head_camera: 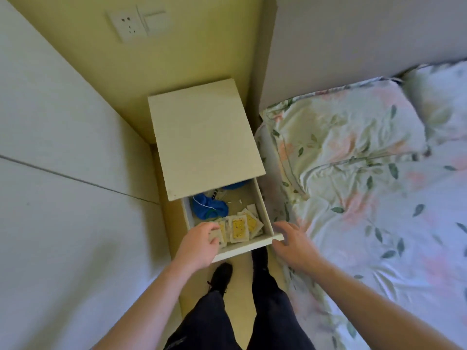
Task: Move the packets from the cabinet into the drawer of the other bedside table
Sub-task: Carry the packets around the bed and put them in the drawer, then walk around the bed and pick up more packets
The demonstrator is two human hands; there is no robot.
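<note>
At the far left stands a white cabinet door (63, 147), and behind it a yellowish wall carries a socket plate (129, 25). In the middle is the white bedside table (204, 137), its tabletop bare, and its drawer (266, 213) is pulled out toward the person.

The left hand (199, 242) reaches over the front edge of the drawer at its left side. Its fingers are curled around the leftmost packet, with the thumb below.

The packets (238, 228) lie inside the drawer along its front, white with yellow print, overlapping each other like a fan. Behind them in the drawer lies a blue cloth item (208, 207) with a white string across it, and a few small white bits lie on the bottom.

The right hand (290, 242) is at the right front corner of the drawer, fingers loose and spread, holding nothing; I cannot tell if it touches the corner.

At the right is the bed with floral bedding (366, 198) and a pillow (353, 117).
</note>
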